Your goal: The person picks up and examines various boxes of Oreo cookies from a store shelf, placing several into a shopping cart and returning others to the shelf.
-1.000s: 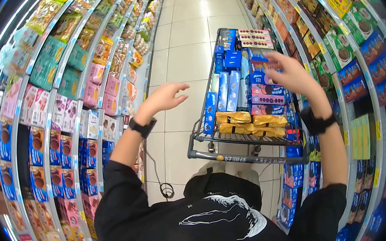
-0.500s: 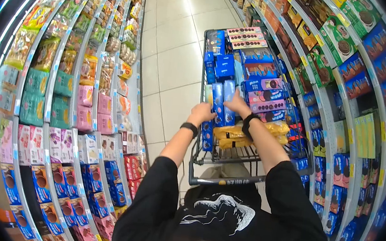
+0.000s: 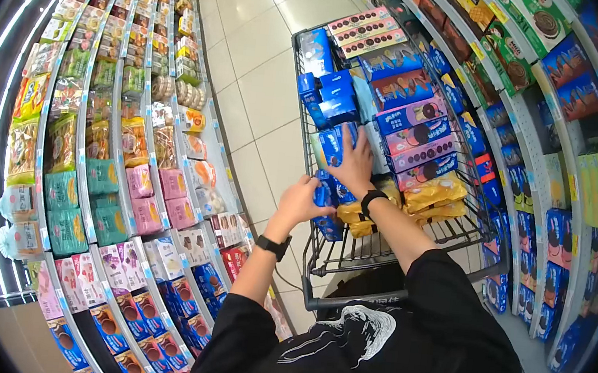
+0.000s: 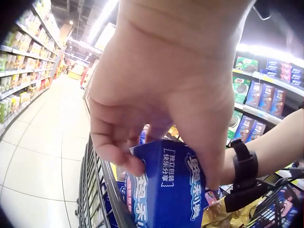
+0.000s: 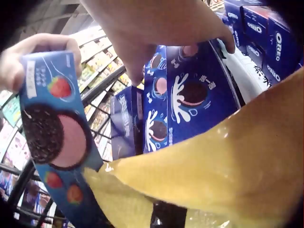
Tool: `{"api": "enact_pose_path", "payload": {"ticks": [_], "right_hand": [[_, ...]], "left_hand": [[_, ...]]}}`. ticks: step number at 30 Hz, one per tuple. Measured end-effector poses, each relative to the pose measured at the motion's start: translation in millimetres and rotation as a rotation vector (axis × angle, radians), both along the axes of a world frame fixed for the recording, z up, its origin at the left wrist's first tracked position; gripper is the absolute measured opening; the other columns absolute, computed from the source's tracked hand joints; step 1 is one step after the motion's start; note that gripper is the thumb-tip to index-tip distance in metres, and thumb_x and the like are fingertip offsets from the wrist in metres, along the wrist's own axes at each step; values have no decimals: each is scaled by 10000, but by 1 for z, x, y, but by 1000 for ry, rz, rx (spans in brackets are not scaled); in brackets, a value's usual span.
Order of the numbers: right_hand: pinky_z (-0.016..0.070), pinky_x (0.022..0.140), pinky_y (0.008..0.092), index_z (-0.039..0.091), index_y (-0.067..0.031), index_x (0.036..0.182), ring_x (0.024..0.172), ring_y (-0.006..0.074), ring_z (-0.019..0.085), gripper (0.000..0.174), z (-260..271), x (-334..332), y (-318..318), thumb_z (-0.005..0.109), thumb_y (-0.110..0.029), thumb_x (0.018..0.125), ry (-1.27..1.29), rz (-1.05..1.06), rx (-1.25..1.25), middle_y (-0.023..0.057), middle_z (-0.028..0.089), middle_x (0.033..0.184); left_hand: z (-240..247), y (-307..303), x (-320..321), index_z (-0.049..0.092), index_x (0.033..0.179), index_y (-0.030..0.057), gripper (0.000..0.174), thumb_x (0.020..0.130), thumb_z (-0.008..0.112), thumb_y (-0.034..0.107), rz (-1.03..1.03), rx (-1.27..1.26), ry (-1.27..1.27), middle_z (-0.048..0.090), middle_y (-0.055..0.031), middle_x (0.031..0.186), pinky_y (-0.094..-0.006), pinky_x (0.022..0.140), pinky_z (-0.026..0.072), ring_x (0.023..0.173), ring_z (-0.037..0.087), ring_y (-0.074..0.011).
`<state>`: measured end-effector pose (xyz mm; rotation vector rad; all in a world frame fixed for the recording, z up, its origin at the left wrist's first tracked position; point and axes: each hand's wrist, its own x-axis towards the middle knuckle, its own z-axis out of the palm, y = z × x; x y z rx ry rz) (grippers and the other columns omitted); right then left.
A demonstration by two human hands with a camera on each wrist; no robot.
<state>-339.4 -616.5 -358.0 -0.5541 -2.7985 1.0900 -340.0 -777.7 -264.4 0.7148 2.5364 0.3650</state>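
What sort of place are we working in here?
Most likely a supermarket snack aisle: long, pale shelves packed with colourful snack packets line both sides of a pale, glossy tiled floor, and a black wire shopping cart holds rectangular blue cardboard biscuit boxes.

We're in a store aisle with pale, glossy floor tiles (image 3: 254, 58), and they catch a lot of glare toward the far end. Packed shelves (image 4: 14, 73) line our left, more shelving (image 4: 280, 82) our right, with a bright light strip (image 4: 267, 53) up top. Our ceiling light (image 4: 103, 20) looks pretty blown out too.
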Motion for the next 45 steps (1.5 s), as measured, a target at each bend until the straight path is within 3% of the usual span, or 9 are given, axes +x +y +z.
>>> {"api": "enact_pose_path", "payload": {"ticks": [9, 17, 21, 26, 28, 31, 35, 39, 45], "right_hand": [[411, 950, 548, 56, -236, 1533, 1235, 458, 382, 1279, 14, -15, 5, 867, -368, 553, -168, -33, -21, 249, 312, 1379], [362, 1051, 486, 47, -69, 1505, 1213, 485, 405, 1233, 60, -27, 66, 808, -325, 569, 69, -115, -298, 336, 387, 1314], [393, 1030, 347, 105, 2, 1497, 1197, 259, 510, 1142, 109, -22, 115, 809, -166, 613, 393, -5, -557, 208, 431, 1372], [347, 1071, 365, 93, -4, 1505, 1293, 274, 416, 1142, 235, 72, 142, 811, -168, 632, 538, 129, -533, 214, 328, 1453], [347, 1071, 368, 87, -27, 1514, 1297, 266, 410, 1137, 259, 111, 157, 804, -180, 645, 574, 170, -557, 206, 292, 1474], [397, 1038, 383, 68, -73, 1527, 1244, 272, 479, 1152, 286, 170, 168, 792, -216, 642, 607, 140, -681, 205, 373, 1420], [454, 987, 407, 55, -100, 1529, 1174, 296, 542, 1160, 285, 238, 188, 793, -245, 645, 652, 42, -756, 220, 438, 1354], [416, 1030, 409, 13, -104, 1533, 1235, 293, 489, 1259, 266, 291, 204, 847, -317, 614, 694, -40, -668, 207, 392, 1391], [344, 1061, 389, -15, -83, 1532, 1239, 275, 458, 1213, 250, 381, 236, 793, -234, 639, 723, -129, -862, 182, 418, 1339]], "left_hand": [[12, -12, 19, 551, 1071, 45, 623, 644, 815, 414, 56, 110, -30, 638, -181, 1013, -414, 803, 510, 949, 632, -355], [55, -34, 29, 589, 1036, 57, 544, 656, 842, 353, 182, 324, 120, 668, -141, 886, -374, 724, 536, 809, 672, -302], [97, -50, 40, 593, 1026, 41, 544, 659, 847, 352, 272, 432, 263, 661, -143, 854, -351, 685, 527, 761, 663, -273], [98, -86, 56, 539, 1098, 26, 416, 849, 716, 309, 407, 891, 128, 656, -98, 929, -296, 632, 524, 742, 649, -188], [112, -88, 73, 521, 1157, 44, 426, 979, 510, 431, 660, 1262, -536, 651, -97, 1021, -307, 617, 541, 764, 661, -185], [122, -69, 107, 540, 1180, 58, 589, 978, 366, 584, 832, 1361, -758, 674, -110, 977, -264, 515, 534, 641, 643, -162], [125, -73, 148, 530, 1218, 84, 509, 1010, 348, 511, 738, 1520, -1118, 642, -118, 1146, -382, 674, 550, 911, 659, -229], [156, -57, 205, 451, 1268, 53, 453, 942, 535, 356, 706, 1415, -638, 577, -124, 1183, -395, 907, 509, 1091, 590, -238], [156, 20, 277, 380, 1308, 38, 570, 843, 657, 219, 510, 1483, -537, 518, -126, 1204, -363, 975, 449, 1145, 524, -223]]}}
